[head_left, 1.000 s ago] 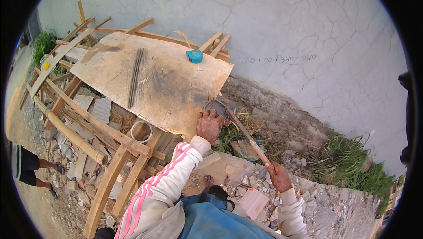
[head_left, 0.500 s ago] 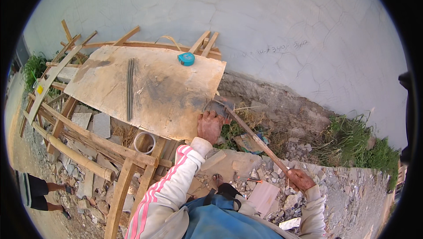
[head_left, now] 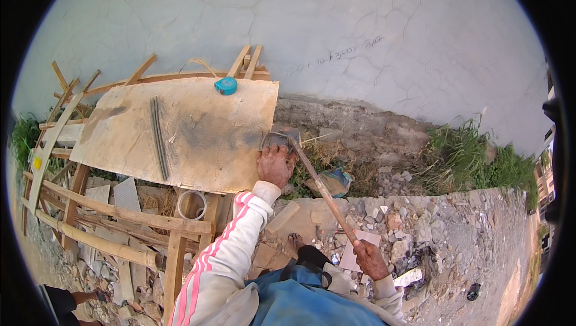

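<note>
My left hand (head_left: 275, 164) is closed over a thin bent metal rod (head_left: 266, 136) at a dark metal piece (head_left: 285, 129) on the right edge of a worn board (head_left: 216, 146); the rod's part under my fingers is hidden. My right hand (head_left: 369, 259) grips the lower end of a long rusty bar (head_left: 324, 191), whose upper end meets the metal piece beside my left fingers. A teal tape measure (head_left: 225, 85) lies at the board's back edge, and several straight grey rods (head_left: 158, 138) lie across the board.
Timber and bamboo framework (head_left: 120, 209) carries the board, with a white ring (head_left: 185, 195) on it. A cracked wall (head_left: 384, 32) stands behind, with weeds (head_left: 447, 158) at its foot. Rubble (head_left: 420, 230) covers the ground. Another person's leg (head_left: 81, 297) shows at lower left.
My right hand swung the bar's lower end outward to the right, then back toward my body. My left hand stayed at the board's edge. The view has turned slightly.
</note>
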### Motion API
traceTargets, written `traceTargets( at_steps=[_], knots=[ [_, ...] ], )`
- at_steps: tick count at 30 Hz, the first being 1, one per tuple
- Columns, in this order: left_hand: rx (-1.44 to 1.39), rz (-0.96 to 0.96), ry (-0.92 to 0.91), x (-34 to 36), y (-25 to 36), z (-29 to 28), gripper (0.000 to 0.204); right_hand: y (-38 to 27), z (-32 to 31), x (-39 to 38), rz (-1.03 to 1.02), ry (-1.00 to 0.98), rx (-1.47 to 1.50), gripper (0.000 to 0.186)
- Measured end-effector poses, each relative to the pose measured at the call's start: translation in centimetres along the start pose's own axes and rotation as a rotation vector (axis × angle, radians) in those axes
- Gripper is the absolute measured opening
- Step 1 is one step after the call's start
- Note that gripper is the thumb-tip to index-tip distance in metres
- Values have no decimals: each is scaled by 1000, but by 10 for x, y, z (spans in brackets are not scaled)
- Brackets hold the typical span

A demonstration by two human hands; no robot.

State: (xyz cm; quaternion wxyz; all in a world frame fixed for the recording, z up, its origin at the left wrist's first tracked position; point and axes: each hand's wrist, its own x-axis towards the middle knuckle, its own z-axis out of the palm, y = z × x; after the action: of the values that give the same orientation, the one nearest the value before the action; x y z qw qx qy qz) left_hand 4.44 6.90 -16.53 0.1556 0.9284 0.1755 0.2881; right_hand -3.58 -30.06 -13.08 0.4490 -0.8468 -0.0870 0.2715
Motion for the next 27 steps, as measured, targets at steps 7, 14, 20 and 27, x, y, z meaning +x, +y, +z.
traceTargets(
  at_steps=[7, 14, 20, 27],
  knots=[
    [32, 12, -18, 1, -4, 2, 27, -1, -22, 13, 48, -36, -45, 48],
    [-195, -145, 162, 1, -13, -8, 30, 18, -29, 38, -153, 36, -354, 51],
    [15, -376, -52, 22, -36, -20, 33, 27, -31, 58, -149, 44, -9, 42],
    [22, -441, -21, 45, -54, -2, 21, -12, -32, 109, -388, -50, 414, 41]
  ],
)
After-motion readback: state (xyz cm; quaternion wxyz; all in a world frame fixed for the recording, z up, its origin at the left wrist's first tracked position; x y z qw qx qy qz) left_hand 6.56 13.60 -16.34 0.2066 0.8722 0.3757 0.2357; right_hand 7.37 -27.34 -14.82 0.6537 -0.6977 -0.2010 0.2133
